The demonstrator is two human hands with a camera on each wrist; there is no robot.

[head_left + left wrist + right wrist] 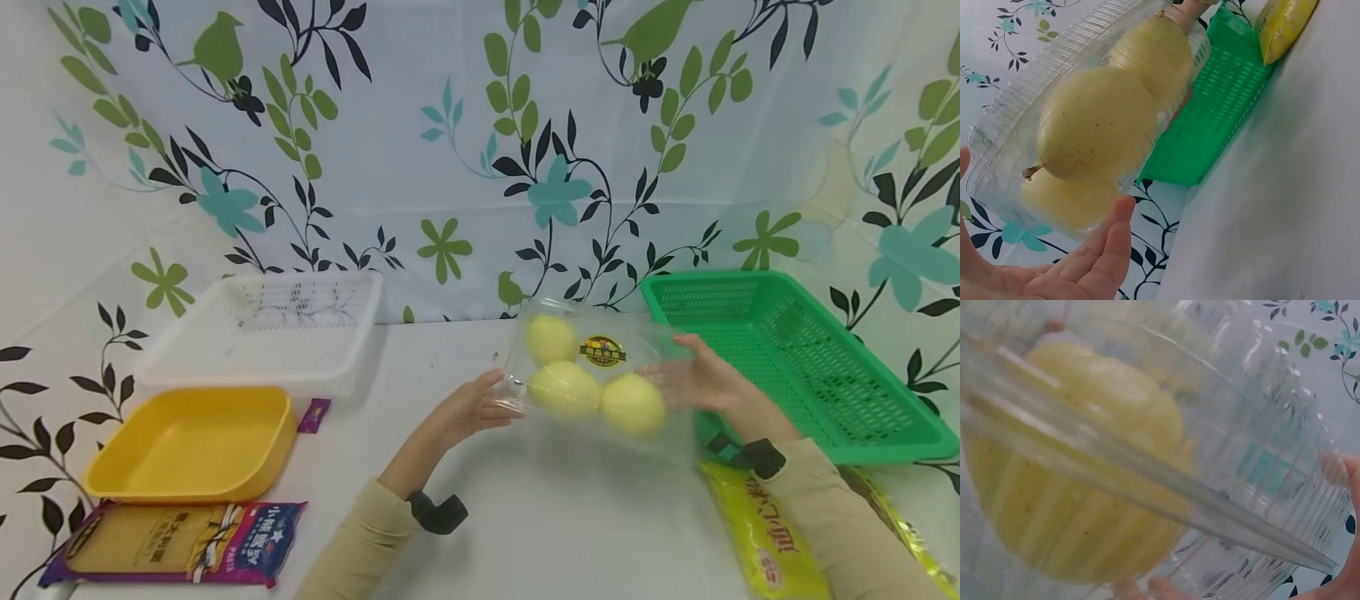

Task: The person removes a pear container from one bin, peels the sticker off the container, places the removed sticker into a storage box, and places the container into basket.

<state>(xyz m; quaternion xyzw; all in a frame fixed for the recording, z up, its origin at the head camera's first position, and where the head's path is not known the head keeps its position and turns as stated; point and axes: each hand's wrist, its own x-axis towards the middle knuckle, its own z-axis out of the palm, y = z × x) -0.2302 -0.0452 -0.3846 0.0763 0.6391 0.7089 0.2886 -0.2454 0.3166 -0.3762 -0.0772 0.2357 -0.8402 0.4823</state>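
A clear plastic clamshell fruit box [645,337] is held up between both hands in the head view, tilted so its top faces the camera. Inside sit three pale yellow stemmed fruits [564,389] resembling pears, and its lid bears a dark round label [602,351]. My left hand [476,407] grips the box's left end between thumb and fingers; in the left wrist view the fingers [1104,253] reach under the lower edge. At the right end, my right hand [712,379] holds the box, its fingers partly seen through the plastic. The right wrist view is mostly filled by the box's ribbed wall [1260,506].
A white basket [348,350] and a yellow tray [187,492] stand on the left, with a pasta packet [150,546] in front and a small purple packet [313,415] beside the tray. On the right are a green basket [862,400] and yellow packets [772,533]. Patterned cloth [465,192] hangs behind.
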